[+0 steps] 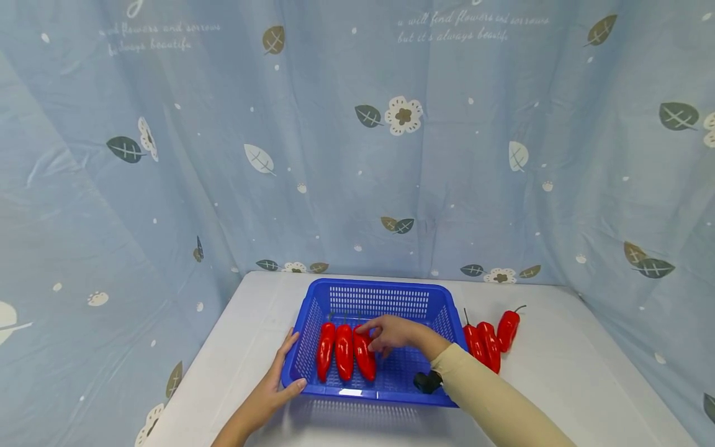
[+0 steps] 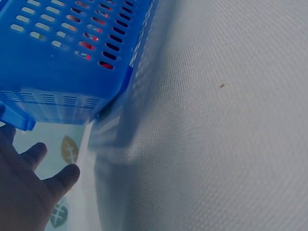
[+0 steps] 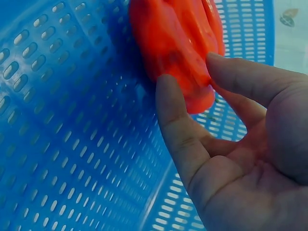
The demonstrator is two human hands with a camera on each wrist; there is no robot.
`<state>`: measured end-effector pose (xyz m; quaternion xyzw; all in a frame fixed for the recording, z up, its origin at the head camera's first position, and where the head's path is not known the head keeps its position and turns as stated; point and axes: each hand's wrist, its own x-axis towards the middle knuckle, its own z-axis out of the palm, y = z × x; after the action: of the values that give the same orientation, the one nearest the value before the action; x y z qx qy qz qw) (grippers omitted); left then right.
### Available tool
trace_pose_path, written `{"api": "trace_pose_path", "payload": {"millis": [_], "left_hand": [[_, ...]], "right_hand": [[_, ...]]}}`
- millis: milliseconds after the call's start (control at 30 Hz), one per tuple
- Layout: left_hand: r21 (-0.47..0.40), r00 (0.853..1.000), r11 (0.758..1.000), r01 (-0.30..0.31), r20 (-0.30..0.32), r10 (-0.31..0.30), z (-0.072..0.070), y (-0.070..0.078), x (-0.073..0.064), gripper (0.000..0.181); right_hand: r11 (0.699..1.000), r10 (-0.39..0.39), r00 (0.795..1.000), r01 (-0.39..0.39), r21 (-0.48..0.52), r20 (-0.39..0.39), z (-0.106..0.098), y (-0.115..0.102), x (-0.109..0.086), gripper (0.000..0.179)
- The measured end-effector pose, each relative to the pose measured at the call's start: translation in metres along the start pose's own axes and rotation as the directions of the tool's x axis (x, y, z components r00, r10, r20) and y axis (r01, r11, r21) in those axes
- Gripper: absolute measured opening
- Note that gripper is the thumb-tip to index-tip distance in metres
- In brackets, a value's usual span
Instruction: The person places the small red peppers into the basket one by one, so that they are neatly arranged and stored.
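Three glossy red chili peppers lie side by side in the left part of a blue plastic basket (image 1: 380, 396): a left one (image 1: 326, 352), a middle one (image 1: 344, 354) and a right one (image 1: 364, 357). My right hand (image 1: 393, 332) reaches over the basket and pinches the right pepper near its stem end. In the right wrist view, thumb and a finger (image 3: 171, 103) lie on either side of the pepper end (image 3: 180, 72). My left hand (image 1: 275, 375) rests against the basket's left side, thumb by the front corner. Its fingers (image 2: 62, 180) look spread and fairly straight in the left wrist view.
Right of the basket, more red chili peppers lie on the white table (image 1: 581, 366): two close together (image 1: 489, 344) by the basket wall and one (image 1: 508, 331) slightly apart. A patterned blue curtain (image 1: 357, 174) hangs behind and at the sides.
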<state>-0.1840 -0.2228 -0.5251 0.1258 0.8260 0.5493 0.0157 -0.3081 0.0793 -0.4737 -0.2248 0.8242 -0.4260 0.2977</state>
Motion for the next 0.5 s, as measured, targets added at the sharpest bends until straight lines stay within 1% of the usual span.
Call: {"api": "trace_pose_path", "payload": {"millis": [100, 367, 500], "left_hand": [[0.005, 1.0, 1.0, 0.013, 0.003, -0.013, 0.0, 0.0, 0.0, 0.087], [0.008, 1.0, 1.0, 0.009, 0.003, -0.009, 0.0, 0.0, 0.0, 0.087], [0.007, 1.0, 1.0, 0.009, 0.004, -0.01, 0.0, 0.0, -0.001, 0.087]], "right_hand": [[1.0, 0.004, 1.0, -0.004, -0.013, -0.002, -0.001, -0.002, -0.003, 0.044], [0.999, -0.01, 1.0, 0.01, -0.031, -0.015, -0.003, -0.002, -0.009, 0.04], [1.0, -0.022, 0.999, 0.021, -0.022, -0.035, -0.009, -0.004, -0.017, 0.039]]}}
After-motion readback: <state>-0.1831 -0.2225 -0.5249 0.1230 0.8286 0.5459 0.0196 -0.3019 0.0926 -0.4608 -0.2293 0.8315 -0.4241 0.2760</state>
